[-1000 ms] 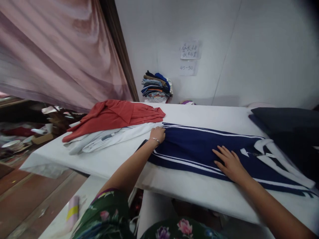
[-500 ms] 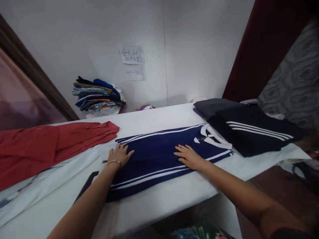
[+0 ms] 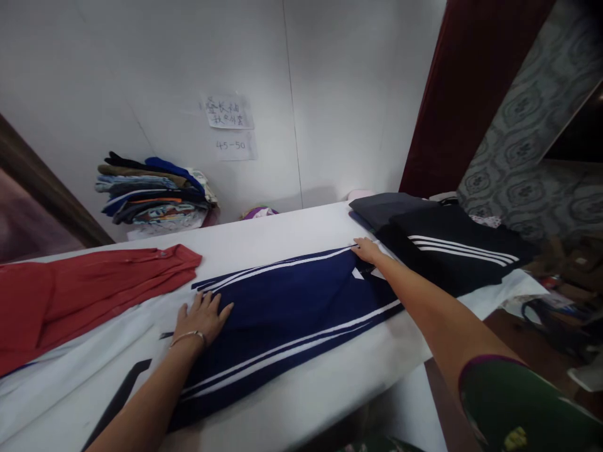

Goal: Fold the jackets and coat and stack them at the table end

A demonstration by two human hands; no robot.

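Observation:
A navy blue shirt (image 3: 282, 307) with white stripes along both sides lies folded lengthwise on the white table. Its white collar end points right and is partly covered by my right arm. My left hand (image 3: 202, 317), wearing a bracelet, rests with fingers spread on the left end of the shirt. At the far corner by the collar, my right hand (image 3: 366, 248) has its fingers drawn together on the shirt's edge. Beyond that hand are stacked dark clothes, the top one a black garment (image 3: 452, 251) with white stripes.
A red garment (image 3: 103, 282) lies on the left of the table (image 3: 277, 232). Behind it, against the wall, stands a tall pile of folded clothes (image 3: 155, 191). Handwritten paper signs (image 3: 230, 125) hang on the wall. A dark strip of cloth (image 3: 117, 398) lies at the front left.
My right hand has moved from the middle of the shirt to its far corner by the collar. My left hand stays on the shirt's left end. The view has turned slightly right.

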